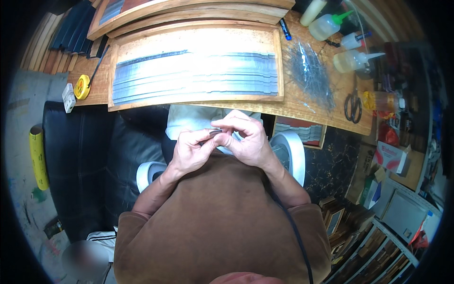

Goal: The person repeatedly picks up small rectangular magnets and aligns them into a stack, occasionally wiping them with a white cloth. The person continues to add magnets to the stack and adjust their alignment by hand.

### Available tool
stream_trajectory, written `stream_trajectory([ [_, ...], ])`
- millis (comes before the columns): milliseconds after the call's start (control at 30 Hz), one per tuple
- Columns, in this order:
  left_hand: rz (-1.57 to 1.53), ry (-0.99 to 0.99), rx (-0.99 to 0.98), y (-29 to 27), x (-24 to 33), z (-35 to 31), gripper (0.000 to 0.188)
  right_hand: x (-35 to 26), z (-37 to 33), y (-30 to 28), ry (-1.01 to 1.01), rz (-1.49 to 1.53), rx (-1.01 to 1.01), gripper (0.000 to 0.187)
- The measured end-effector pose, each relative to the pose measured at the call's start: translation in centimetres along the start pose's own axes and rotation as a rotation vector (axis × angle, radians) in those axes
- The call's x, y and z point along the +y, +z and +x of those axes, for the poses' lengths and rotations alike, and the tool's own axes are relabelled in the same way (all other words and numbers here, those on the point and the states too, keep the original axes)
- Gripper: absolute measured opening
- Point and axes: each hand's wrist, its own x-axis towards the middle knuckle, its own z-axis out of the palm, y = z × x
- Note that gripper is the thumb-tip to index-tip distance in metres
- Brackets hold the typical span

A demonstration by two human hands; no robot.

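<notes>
My left hand [190, 150] and my right hand [247, 141] meet in front of my chest, just off the table's near edge. Between the left thumb and fingers sits a small dark brown piece [215, 133], too small to name its kind. The right thumb and fingers are drawn together at the piece's end, and what they pinch is hidden. Beyond the hands, on the table, lies a shallow wooden tray [281, 66] with rows of thin grey strips [142, 81] overlapping in it. Bright glare covers the tray's middle.
The wooden table [326, 111] carries a heap of thin dark strands [309, 71], black scissors [353, 108], a green-tipped squeeze bottle [325, 27], another squeeze bottle [350, 61] and a yellow tape measure [82, 87]. More wooden trays [198, 21] are stacked behind. A black padded seat [80, 161] stands left.
</notes>
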Motion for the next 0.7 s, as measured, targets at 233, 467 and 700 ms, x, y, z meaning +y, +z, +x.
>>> stream_trajectory([
  [233, 0.126, 0.058, 0.021, 0.3, -0.1, -0.4, 0.012, 0.9, -0.2, -0.5, 0.074, 0.046, -0.062, 0.017],
  [467, 0.228, 0.178, 0.054, 0.2, 0.1, -0.8, 0.012, 1.1, -0.2, -0.1, -0.013, 0.084, -0.055, 0.013],
  [700, 0.236, 0.131, 0.052, -0.1, -0.6, -1.4, 0.014, 1.2, -0.3, -0.1, 0.02, 0.082, -0.081, 0.02],
])
